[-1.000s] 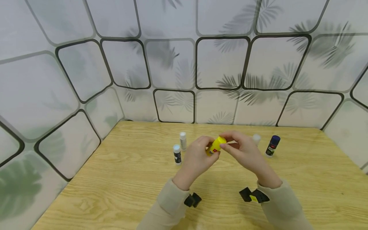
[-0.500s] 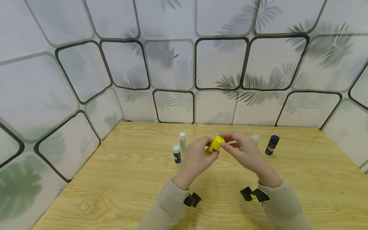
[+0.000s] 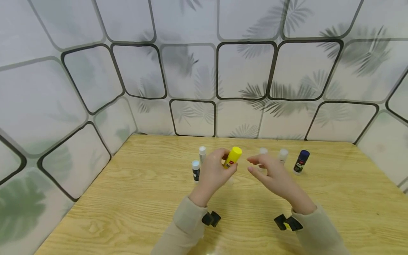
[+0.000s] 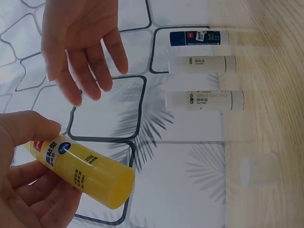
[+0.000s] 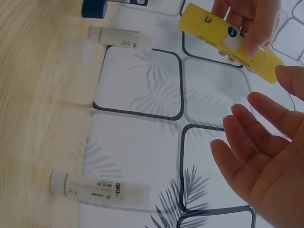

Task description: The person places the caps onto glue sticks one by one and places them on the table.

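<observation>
My left hand (image 3: 211,175) holds a yellow glue stick (image 3: 234,158) above the table, its capped end tilted up to the right. In the left wrist view, the thumb and fingers wrap the lower part of the yellow glue stick (image 4: 88,168), leaving the yellow cap bare. My right hand (image 3: 277,179) is apart from it, to its right, with fingers loosely bent and nothing in them. The right wrist view shows the right hand (image 5: 266,156) palm-up below the yellow glue stick (image 5: 232,40).
Left of the hands stand a white glue stick (image 3: 202,152) and a dark one with a pale cap (image 3: 196,170). To the right are two white glue sticks (image 3: 283,155), one partly hidden, and a navy one (image 3: 301,163). A translucent cap-like piece (image 4: 260,170) stands on the table.
My right hand has let go of the yellow glue stick's capped end and moved right. My left hand has shifted slightly left with the stick, which now stands more upright.
</observation>
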Demonstrator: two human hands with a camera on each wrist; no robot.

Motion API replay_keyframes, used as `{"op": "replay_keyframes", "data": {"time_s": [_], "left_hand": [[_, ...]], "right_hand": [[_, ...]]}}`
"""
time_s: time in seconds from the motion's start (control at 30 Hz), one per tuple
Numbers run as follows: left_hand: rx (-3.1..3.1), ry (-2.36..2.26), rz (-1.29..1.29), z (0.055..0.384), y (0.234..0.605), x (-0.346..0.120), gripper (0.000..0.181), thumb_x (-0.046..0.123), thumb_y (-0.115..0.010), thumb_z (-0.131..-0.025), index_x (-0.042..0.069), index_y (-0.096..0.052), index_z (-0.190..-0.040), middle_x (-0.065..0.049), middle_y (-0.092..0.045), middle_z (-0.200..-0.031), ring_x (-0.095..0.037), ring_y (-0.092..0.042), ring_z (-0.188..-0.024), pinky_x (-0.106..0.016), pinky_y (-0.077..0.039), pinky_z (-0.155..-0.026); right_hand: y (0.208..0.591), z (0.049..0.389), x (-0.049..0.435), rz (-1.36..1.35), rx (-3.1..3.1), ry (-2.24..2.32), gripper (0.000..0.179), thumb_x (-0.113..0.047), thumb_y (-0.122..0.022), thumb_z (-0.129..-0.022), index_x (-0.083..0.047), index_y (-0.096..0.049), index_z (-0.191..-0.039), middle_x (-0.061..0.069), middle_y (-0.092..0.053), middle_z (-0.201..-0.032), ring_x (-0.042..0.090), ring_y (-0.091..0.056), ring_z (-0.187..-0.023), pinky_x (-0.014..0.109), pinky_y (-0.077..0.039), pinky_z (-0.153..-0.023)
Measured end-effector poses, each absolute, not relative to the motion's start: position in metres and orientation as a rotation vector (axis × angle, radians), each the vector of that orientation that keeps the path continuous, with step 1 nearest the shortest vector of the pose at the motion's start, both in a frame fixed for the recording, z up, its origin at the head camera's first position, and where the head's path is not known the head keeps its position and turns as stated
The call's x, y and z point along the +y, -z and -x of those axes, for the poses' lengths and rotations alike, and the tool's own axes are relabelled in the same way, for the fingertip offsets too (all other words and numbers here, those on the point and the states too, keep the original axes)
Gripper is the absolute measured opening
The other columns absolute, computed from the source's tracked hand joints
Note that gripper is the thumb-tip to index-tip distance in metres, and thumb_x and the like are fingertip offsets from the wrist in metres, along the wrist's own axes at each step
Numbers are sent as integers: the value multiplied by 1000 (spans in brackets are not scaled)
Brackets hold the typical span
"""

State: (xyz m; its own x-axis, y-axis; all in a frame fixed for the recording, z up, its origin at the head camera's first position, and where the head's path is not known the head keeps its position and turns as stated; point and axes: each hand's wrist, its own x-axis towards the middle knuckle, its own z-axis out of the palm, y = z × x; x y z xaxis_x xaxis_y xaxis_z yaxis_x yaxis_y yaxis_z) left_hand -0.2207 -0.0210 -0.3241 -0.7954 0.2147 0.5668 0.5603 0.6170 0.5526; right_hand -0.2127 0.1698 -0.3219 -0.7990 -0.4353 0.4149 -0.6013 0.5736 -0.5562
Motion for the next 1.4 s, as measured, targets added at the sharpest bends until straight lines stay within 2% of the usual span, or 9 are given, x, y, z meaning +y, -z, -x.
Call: {"op": "replay_keyframes", "data": {"time_s": [0.23,0.57,0.9,1.2,1.4], "left_hand": [[-2415,1060,593,223,325,-19,25,13,-70,-73,3,-60,-94,-4,-61,-85,-13,-56,-74,-15,-44,-56],[-2455,1350,459,227,332,-12,23,11,-69,-74,3,-57,-92,-5,-60,-87,-16,-57,-79,-20,-48,-62],[-2475,1309,324,253,338,13,24,14,-70,-72,4,-58,-90,-7,-62,-85,-17,-60,-78,-24,-49,-64],[-2617,1246,284,283,349,32,21,14,-69,-72,5,-55,-84,-3,-57,-74,-13,-52,-63,-24,-46,-57],[-2675,1204,236,296,358,35,22,12,-70,-72,3,-55,-85,-5,-58,-76,-15,-53,-65,-26,-47,-60]], "right_hand": [[329,211,179,-869,-2604,-999,28,-17,-54,-89,2,-57,-110,11,-57,-104,26,-53,-93,45,-43,-76],[338,216,183,-875,-2687,-1004,25,-19,-55,-88,-2,-58,-106,9,-57,-103,28,-55,-92,46,-45,-76],[348,225,194,-828,-2730,-1053,27,-19,-52,-90,1,-57,-108,14,-56,-106,29,-55,-92,46,-45,-75],[353,230,201,-786,-2788,-1068,25,-19,-52,-90,-1,-58,-106,13,-55,-106,29,-54,-91,46,-44,-74],[356,233,201,-787,-2796,-1031,27,-22,-51,-90,-2,-58,-106,13,-56,-105,29,-54,-91,45,-45,-74]]}}
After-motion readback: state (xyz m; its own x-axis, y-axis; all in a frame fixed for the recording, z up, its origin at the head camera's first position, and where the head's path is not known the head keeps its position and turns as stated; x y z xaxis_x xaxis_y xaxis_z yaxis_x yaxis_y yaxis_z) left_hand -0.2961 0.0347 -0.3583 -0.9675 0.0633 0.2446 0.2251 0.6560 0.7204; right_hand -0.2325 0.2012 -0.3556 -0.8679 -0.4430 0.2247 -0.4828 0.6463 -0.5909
